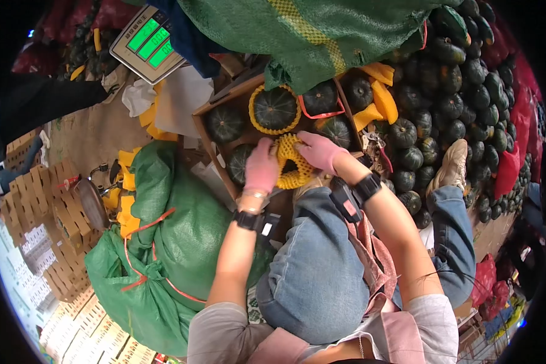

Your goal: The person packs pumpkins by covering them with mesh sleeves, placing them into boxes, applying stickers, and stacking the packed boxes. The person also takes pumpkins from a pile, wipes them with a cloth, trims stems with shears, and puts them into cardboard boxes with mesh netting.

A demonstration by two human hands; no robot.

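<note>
Both my hands wear pink gloves and hold a yellow foam net sleeve [296,176] over the near side of a cardboard box [221,165]. My left hand [261,167] grips the sleeve's left side, fingers closed. On the upper right side, my right hand [319,151] pinches its edge. A dark gap shows in the middle of the net; whether a pumpkin is inside I cannot tell. In the box sit several dark green pumpkins. One pumpkin [275,109] has a yellow net around it, and another pumpkin [320,99] has a red band around it.
Full green woven sacks [194,224] lie at left and at the top. A digital scale [147,45] stands upper left. Piled pumpkins [449,103] fill the right side. Yellow foam pieces [383,100] lie beside the box. Cardboard cartons [30,194] are stacked far left, near another person's dark sleeve [54,100].
</note>
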